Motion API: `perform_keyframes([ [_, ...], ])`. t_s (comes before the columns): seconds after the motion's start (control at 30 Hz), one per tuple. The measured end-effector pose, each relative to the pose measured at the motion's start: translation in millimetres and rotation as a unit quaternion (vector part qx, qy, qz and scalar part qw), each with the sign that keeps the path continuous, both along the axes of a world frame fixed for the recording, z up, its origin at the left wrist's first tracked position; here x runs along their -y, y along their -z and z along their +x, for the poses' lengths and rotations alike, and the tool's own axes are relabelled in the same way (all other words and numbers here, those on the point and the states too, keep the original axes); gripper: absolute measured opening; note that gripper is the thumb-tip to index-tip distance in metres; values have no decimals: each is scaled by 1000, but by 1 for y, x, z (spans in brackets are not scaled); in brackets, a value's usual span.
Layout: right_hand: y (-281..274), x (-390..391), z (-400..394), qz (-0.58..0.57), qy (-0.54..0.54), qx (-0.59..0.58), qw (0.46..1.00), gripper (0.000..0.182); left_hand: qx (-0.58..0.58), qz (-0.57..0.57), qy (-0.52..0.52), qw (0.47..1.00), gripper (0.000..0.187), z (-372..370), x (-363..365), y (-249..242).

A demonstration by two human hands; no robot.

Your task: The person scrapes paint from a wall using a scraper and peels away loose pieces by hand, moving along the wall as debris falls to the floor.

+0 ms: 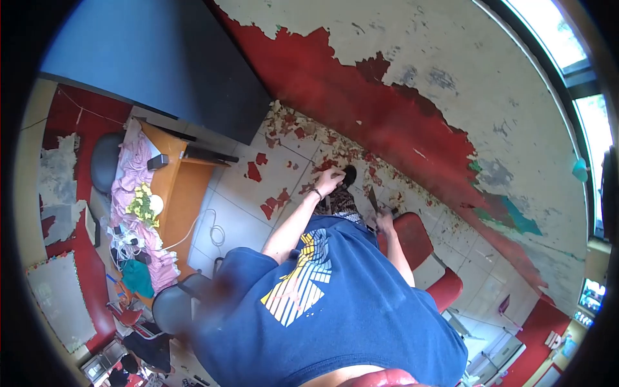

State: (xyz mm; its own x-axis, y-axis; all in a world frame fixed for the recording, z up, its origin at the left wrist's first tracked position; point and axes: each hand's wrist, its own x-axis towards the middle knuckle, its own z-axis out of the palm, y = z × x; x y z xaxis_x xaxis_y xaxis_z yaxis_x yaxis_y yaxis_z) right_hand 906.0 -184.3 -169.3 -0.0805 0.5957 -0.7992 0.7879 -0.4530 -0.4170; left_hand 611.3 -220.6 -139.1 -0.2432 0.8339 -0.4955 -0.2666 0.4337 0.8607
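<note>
My right hand (385, 222) is closed around a scraper (372, 197), low beside my right hip. Its flat blade points forward over the tiled floor, and the handle is mostly hidden in my fingers. My left hand (330, 182) hangs in front of my thigh, a dark band at its wrist, with the fingers curled together; whatever may be in them is too small to tell. Ahead of both hands stands a wall (387, 122) with ragged red paint below and a bare, pale, scuffed area above. Neither hand touches the wall.
Paint flakes (290, 129) litter the floor along the wall's foot. Red chairs (412, 238) stand close at my right. A large dark panel (193, 71) rises at front left. A wooden desk (169, 213) with cloth, flowers and cables is at my left; a loose cable (217, 235) lies nearby.
</note>
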Motion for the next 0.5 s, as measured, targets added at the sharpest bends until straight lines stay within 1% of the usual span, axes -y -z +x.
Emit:
perform_keyframes([
  [0.03, -1, -3, 4, -6, 12, -9, 1000, 48, -4, -16, 1, 1000, 17, 5, 14, -12],
  [0.1, -11, -5, 9, -9, 30, -11, 999, 48, -22, -31, 11, 999, 21, 8, 37, -11],
  [0.13, -18, -3, 10, -17, 43, -19, 999, 47, -23, -50, -5, 998, 20, 8, 45, -21],
  [0.17, -22, -1, 11, -24, 64, -26, 997, 47, -4, -39, -16, 999, 22, 5, 53, -21],
  [0.23, -26, 7, 10, 0, 48, -22, 999, 46, 23, -65, -54, 996, 32, -1, 64, -18],
  [0.27, 0, 10, 14, 40, 44, 4, 998, 45, 55, -65, -76, 993, 35, -5, 68, -26],
  [0.3, 23, 13, 23, 20, 53, 23, 998, 42, 79, -85, -120, 986, 38, -6, 69, -35],
  [0.33, 77, 14, 37, 31, 20, 60, 998, 42, 72, -112, -132, 982, 41, -10, 70, -31],
  [0.37, 102, 24, 41, 99, 34, 27, 994, 46, 99, -87, -189, 973, 32, -10, 73, -38],
  [0.4, 77, 25, 35, 34, 70, 37, 996, 50, 82, -91, -194, 973, 31, -10, 77, -41],
  [0.43, 25, 23, 22, -17, 100, 42, 994, 52, 84, -84, -207, 971, 30, -15, 82, -29],
  [0.47, 18, 24, 20, 41, 79, 31, 996, 53, 76, -95, -188, 975, 31, -19, 85, -27],
  [0.5, 15, 23, 21, 41, 77, 14, 996, 53, 51, -91, -179, 978, 33, -15, 87, -29],
])
